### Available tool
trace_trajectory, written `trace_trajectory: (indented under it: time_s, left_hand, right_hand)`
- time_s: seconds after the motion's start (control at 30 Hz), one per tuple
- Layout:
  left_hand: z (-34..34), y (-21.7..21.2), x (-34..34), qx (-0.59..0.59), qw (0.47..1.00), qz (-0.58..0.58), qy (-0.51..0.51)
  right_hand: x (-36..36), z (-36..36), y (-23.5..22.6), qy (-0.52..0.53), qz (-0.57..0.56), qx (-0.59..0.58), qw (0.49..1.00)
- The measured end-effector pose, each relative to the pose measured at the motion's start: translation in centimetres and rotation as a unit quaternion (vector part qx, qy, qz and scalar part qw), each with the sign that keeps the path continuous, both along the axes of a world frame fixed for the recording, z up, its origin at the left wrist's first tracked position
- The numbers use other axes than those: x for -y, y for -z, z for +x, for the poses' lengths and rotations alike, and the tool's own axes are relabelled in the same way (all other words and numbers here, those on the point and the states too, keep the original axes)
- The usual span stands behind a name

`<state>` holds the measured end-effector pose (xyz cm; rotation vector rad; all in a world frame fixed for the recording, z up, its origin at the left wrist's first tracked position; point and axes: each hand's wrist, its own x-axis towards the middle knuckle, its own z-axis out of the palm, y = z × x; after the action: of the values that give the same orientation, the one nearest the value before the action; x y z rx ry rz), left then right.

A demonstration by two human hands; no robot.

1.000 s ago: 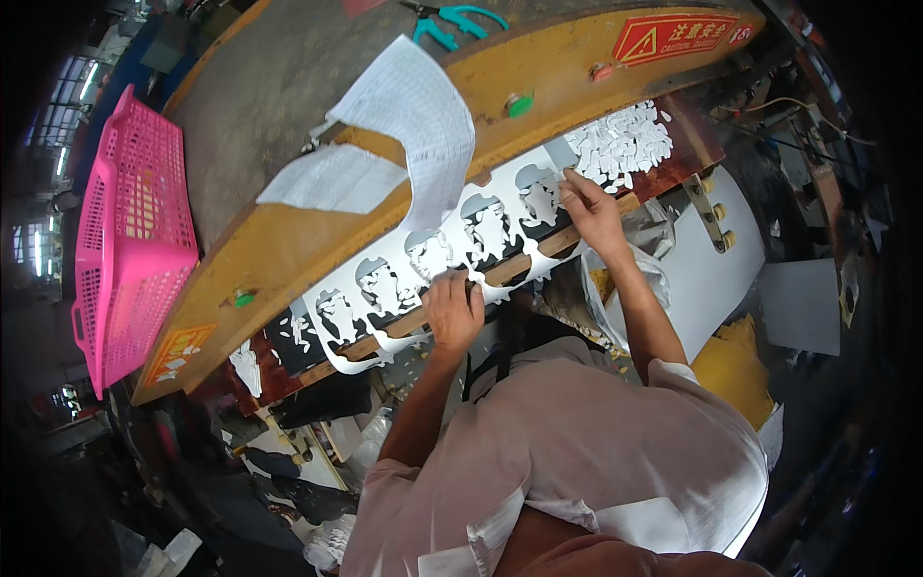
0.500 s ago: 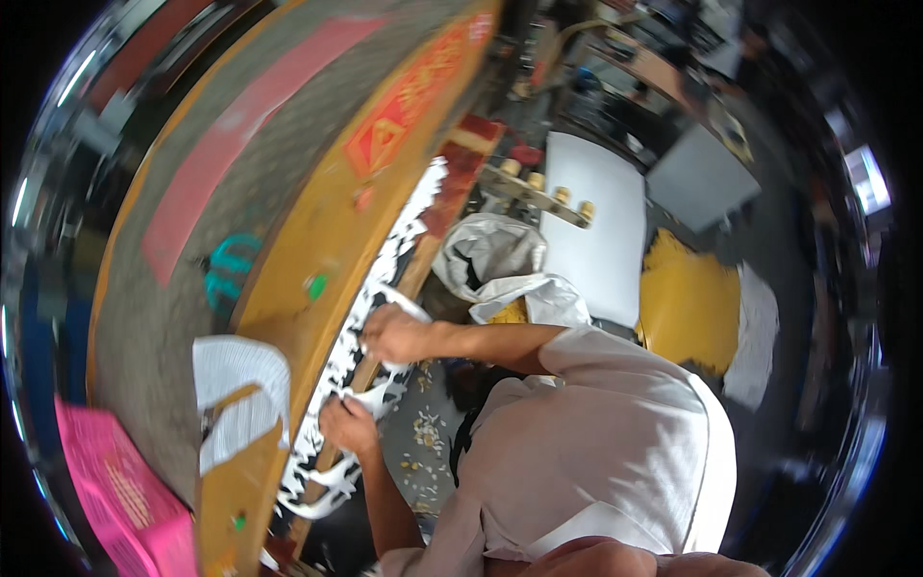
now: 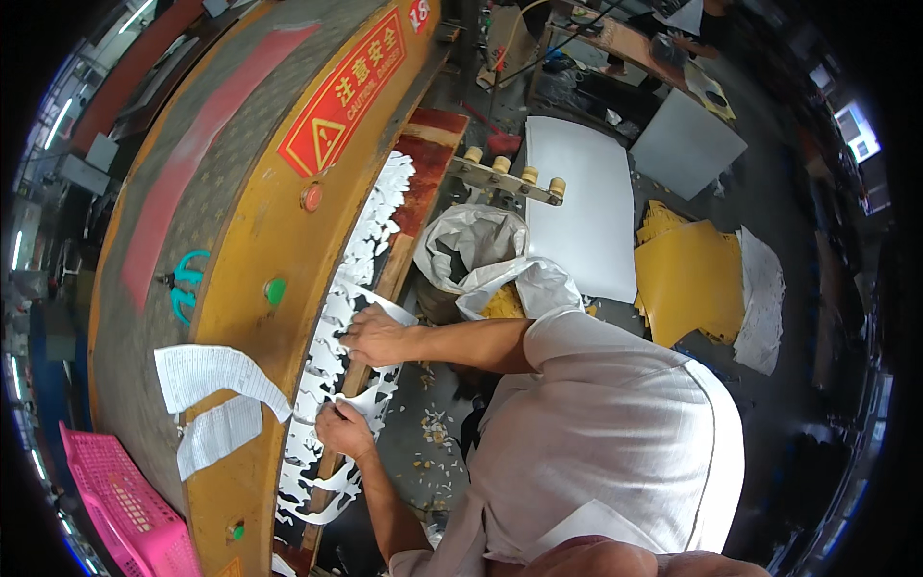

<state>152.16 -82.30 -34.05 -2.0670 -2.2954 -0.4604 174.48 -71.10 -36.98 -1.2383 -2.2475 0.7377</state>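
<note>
White cut-up sheet scrap (image 3: 373, 219) lies in a jagged, holed strip along the bed beside a yellow-brown machine (image 3: 252, 207). My left hand (image 3: 345, 431), the lower of the two, is closed on the edge of a curved white sheet offcut (image 3: 361, 404). Farther up the strip, my right hand (image 3: 377, 337) rests on the scrap with its fingers curled round a piece. A flat white strip (image 3: 386, 306) sticks out just beyond it. My fingertips are partly hidden among the pieces. Below my left hand, another looped offcut (image 3: 332, 500) overhangs the wooden edge.
A white sack (image 3: 471, 236) and a stack of white sheets (image 3: 580, 207) stand beyond my right arm. Yellow sheets (image 3: 687, 279) lie at the right. Papers (image 3: 216, 380) hang on the machine near a pink basket (image 3: 125, 505). Small scraps litter the floor (image 3: 428, 462).
The view has shifted slightly and become sharper. Both hands stay at nearly the same places on the white scrap, with my right fingers slightly lower along the strip.
</note>
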Motion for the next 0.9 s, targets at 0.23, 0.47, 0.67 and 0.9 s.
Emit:
trace_trajectory:
  time_s: [0.23,0.47,0.67,0.9]
  left_hand:
    - [2.9,-1.1,3.0,0.238,0.967,-0.017,-0.088]
    - [2.2,-3.6,-7.1,0.189,0.98,0.062,0.031]
    - [-0.5,-1.2,-13.2,0.172,0.98,0.055,0.083]
    - [-1.7,-1.3,-14.5,0.166,0.982,0.039,0.084]
  right_hand:
    - [-0.8,3.4,-3.1,-0.122,-0.147,0.131,0.973]
    - [-12.7,-4.8,-5.5,-0.036,-0.089,0.055,0.994]
    - [-17.1,-12.3,-3.3,-0.126,-0.053,0.129,0.982]
    - [-24.9,-10.5,-6.1,-0.084,-0.359,-0.185,0.911]
